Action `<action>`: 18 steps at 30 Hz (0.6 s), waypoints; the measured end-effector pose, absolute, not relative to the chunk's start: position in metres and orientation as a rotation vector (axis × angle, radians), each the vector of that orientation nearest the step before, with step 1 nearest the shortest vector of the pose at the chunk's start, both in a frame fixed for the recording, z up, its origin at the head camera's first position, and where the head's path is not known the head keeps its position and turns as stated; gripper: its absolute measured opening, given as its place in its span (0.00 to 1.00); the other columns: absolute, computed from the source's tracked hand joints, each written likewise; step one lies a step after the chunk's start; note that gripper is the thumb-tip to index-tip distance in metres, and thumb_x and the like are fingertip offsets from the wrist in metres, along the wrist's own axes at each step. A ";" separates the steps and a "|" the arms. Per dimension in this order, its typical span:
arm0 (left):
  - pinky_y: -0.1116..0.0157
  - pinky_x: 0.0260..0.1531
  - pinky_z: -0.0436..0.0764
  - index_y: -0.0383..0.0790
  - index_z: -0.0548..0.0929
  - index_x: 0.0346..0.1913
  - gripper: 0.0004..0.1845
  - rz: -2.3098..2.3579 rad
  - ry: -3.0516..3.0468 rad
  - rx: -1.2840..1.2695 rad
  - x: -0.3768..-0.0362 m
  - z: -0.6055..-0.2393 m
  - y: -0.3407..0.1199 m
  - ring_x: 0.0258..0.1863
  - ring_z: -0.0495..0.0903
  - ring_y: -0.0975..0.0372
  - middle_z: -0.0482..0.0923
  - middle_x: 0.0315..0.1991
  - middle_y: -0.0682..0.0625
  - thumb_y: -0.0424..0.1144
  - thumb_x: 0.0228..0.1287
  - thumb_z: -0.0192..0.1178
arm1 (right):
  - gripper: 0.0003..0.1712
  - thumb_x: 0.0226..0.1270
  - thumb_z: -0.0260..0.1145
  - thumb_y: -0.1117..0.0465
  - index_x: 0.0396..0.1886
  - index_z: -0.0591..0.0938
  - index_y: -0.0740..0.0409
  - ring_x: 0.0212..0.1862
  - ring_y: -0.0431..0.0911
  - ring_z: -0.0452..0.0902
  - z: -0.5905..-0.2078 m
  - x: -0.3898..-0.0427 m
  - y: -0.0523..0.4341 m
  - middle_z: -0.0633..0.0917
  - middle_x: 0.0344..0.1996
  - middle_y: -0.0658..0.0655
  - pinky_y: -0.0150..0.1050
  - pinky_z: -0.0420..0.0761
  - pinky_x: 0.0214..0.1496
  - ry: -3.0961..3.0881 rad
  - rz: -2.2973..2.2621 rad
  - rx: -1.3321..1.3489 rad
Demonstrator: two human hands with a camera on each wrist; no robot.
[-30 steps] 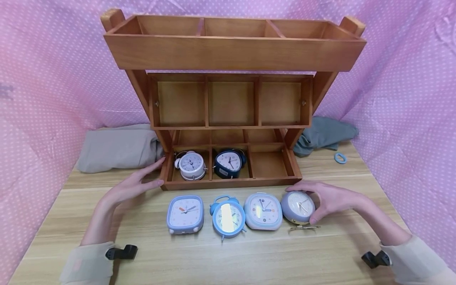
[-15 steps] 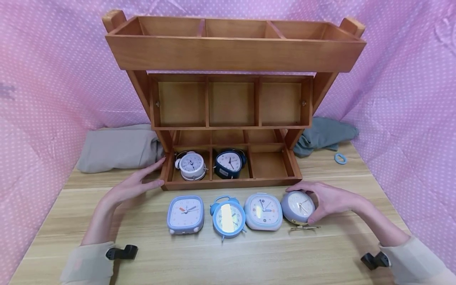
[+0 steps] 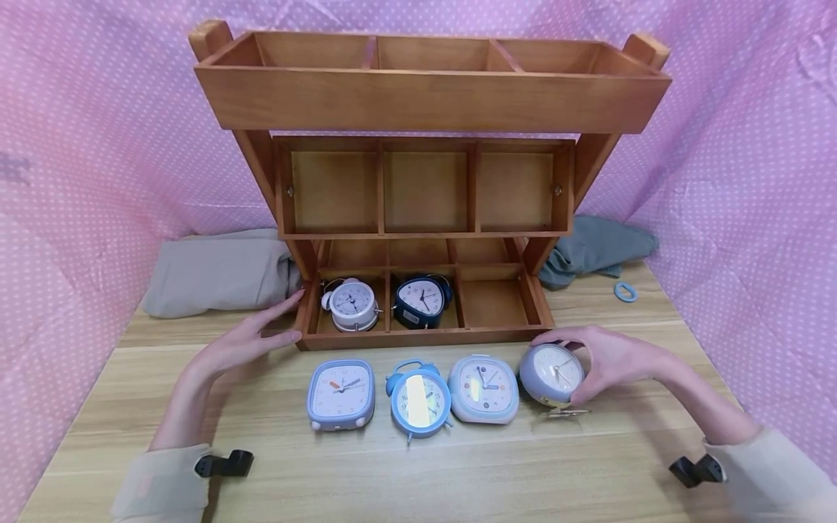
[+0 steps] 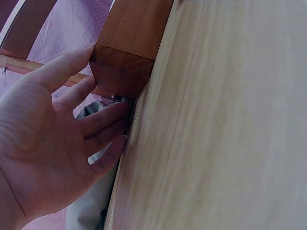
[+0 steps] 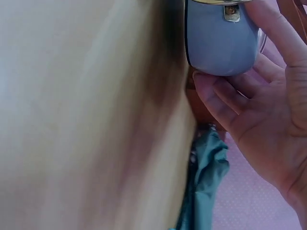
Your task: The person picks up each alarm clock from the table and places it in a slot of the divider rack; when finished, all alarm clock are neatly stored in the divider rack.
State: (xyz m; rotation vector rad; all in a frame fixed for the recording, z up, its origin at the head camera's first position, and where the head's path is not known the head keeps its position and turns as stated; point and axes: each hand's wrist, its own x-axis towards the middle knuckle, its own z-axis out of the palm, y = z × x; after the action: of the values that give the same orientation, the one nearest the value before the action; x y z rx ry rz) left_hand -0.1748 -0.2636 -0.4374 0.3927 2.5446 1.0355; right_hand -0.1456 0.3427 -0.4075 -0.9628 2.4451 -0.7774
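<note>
My right hand [image 3: 604,363] grips a round grey-lavender alarm clock [image 3: 544,372] between thumb and fingers at the right end of a row. In the right wrist view its rounded grey body [image 5: 220,40] with a gold-coloured edge sits in that hand. The left hand [image 3: 238,345] touches the front left corner of a brown wooden rack [image 3: 425,336], thumb and forefinger at the corner, other fingers extended beside it. Beside the held clock lie a pale blue-and-white clock [image 3: 484,388], a blue twin-bell alarm clock [image 3: 421,401] and a square lavender clock [image 3: 341,394].
The rack's bottom tier holds a white alarm clock [image 3: 353,303] and a dark blue one [image 3: 421,301]. Its upper tiers [image 3: 431,98] overhang the table. Grey cloth [image 3: 216,272] lies left, green-grey cloth [image 3: 598,247] right, near a blue ring [image 3: 625,292].
My right hand has moved slightly right and away from me, and the grey-lavender clock has shifted with it, apart from its neighbour. The left hand has stayed put.
</note>
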 end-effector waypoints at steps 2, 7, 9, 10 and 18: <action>0.26 0.71 0.53 0.67 0.48 0.83 0.41 1.040 2.541 0.392 -0.175 -0.438 -0.264 0.81 0.47 0.34 0.46 0.84 0.38 0.57 0.75 0.57 | 0.50 0.40 0.87 0.53 0.68 0.77 0.46 0.54 0.35 0.80 -0.400 -0.149 0.344 0.85 0.55 0.41 0.34 0.81 0.59 2.436 -0.790 -0.984; 0.26 0.71 0.54 0.68 0.48 0.83 0.41 1.053 2.524 0.383 -0.174 -0.438 -0.264 0.81 0.46 0.34 0.45 0.84 0.38 0.57 0.75 0.58 | 0.49 0.41 0.87 0.53 0.69 0.78 0.48 0.54 0.33 0.80 -0.381 -0.160 0.345 0.86 0.56 0.43 0.32 0.80 0.58 2.445 -0.819 -1.053; 0.25 0.70 0.54 0.67 0.48 0.83 0.41 1.055 2.524 0.378 -0.173 -0.438 -0.264 0.81 0.47 0.34 0.46 0.84 0.39 0.57 0.75 0.58 | 0.49 0.42 0.87 0.53 0.69 0.78 0.49 0.54 0.33 0.80 -0.373 -0.166 0.343 0.86 0.56 0.43 0.31 0.81 0.58 2.449 -0.826 -1.070; 0.25 0.70 0.55 0.67 0.48 0.83 0.41 1.057 2.522 0.378 -0.173 -0.438 -0.264 0.81 0.47 0.34 0.45 0.84 0.39 0.56 0.75 0.58 | 0.49 0.42 0.87 0.53 0.69 0.78 0.49 0.53 0.33 0.81 -0.370 -0.169 0.342 0.86 0.55 0.43 0.31 0.81 0.58 2.456 -0.819 -1.076; 0.25 0.70 0.55 0.66 0.48 0.83 0.41 1.059 2.521 0.377 -0.173 -0.439 -0.264 0.81 0.46 0.33 0.45 0.84 0.38 0.57 0.75 0.57 | 0.51 0.45 0.87 0.49 0.71 0.76 0.50 0.55 0.34 0.79 -0.349 -0.194 0.328 0.85 0.58 0.47 0.30 0.79 0.62 2.487 -0.776 -1.033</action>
State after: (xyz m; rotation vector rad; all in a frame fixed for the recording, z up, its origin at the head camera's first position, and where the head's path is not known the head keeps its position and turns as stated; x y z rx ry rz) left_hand -0.1727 -0.2638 -0.4385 0.3772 2.5214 1.0585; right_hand -0.1942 0.3283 -0.3486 -1.0325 2.4867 -0.7757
